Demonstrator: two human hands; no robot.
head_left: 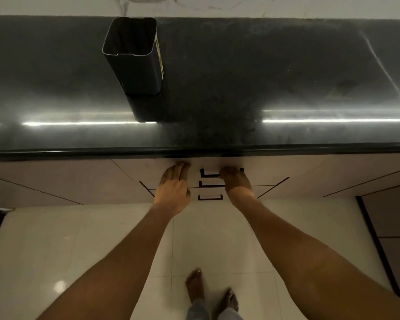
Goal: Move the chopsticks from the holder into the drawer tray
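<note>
The dark rectangular holder stands upright on the black countertop, left of centre; no chopsticks show in its open top. Below the counter edge is a stack of three closed drawers with black handles. My left hand lies flat with straight fingers against the top drawer front, left of the handles. My right hand reaches to the top drawer handle, its fingers resting over the handle's right part. The drawer tray and the chopsticks are hidden.
The middle handle and the lowest handle sit between my hands. Cabinet doors flank the drawers on both sides. Pale floor tiles and my bare feet are below. A white marbled wall backs the counter.
</note>
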